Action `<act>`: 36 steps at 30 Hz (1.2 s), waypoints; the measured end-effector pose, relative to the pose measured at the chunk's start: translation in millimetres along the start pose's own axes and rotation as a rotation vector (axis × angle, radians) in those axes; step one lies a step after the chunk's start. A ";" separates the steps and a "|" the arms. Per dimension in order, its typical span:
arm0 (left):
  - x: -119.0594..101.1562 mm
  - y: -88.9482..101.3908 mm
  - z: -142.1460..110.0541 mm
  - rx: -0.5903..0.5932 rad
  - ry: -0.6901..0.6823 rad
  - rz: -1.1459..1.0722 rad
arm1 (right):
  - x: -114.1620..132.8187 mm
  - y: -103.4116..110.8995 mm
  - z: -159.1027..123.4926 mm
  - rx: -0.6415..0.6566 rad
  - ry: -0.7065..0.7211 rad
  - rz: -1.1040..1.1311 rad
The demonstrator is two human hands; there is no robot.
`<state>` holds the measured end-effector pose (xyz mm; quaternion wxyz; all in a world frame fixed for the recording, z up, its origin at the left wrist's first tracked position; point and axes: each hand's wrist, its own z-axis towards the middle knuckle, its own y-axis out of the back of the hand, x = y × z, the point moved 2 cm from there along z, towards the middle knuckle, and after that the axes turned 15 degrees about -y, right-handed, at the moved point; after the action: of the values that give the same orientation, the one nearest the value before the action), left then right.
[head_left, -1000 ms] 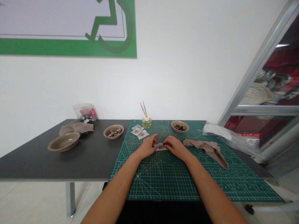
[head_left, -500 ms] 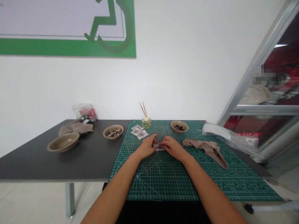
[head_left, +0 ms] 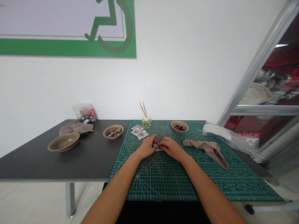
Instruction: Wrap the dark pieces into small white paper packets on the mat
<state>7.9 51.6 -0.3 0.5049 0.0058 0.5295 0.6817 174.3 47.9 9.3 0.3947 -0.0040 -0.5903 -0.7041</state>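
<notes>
Low over the middle of the green cutting mat [head_left: 163,180], both hands meet at a small whitish square with a dark print [head_left: 159,149]. My left hand [head_left: 149,146] grips its left side, thumb and fingers curled in. My right hand [head_left: 171,146] pinches at the square from the right, its fingertips close to those of the left. The fingers cover most of the square, so I cannot tell whether it is paper or cloth. Beyond my left hand lie several similar printed squares [head_left: 143,134], partly overlapping.
A reed diffuser [head_left: 146,123] stands at the mat's back. Behind my right hand is a bowl of dark pieces [head_left: 179,130]; a brown cloth [head_left: 210,150] and plastic bag [head_left: 233,140] lie right. Leftward are a bowl of brownish pieces [head_left: 113,136] and another bowl [head_left: 63,147].
My right hand has shifted left over the square, bringing its fingertips nearer to the left hand's and covering more of it. The left hand stays almost in place.
</notes>
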 end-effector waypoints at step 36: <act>1.1 -0.5 -0.6 0.001 -0.003 -0.003 | 3.5 1.9 0.6 0.007 -0.041 0.047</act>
<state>7.3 51.9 -1.5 0.5067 0.0064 0.5290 0.6807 172.7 46.4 12.7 0.3991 -0.0310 -0.6005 -0.6923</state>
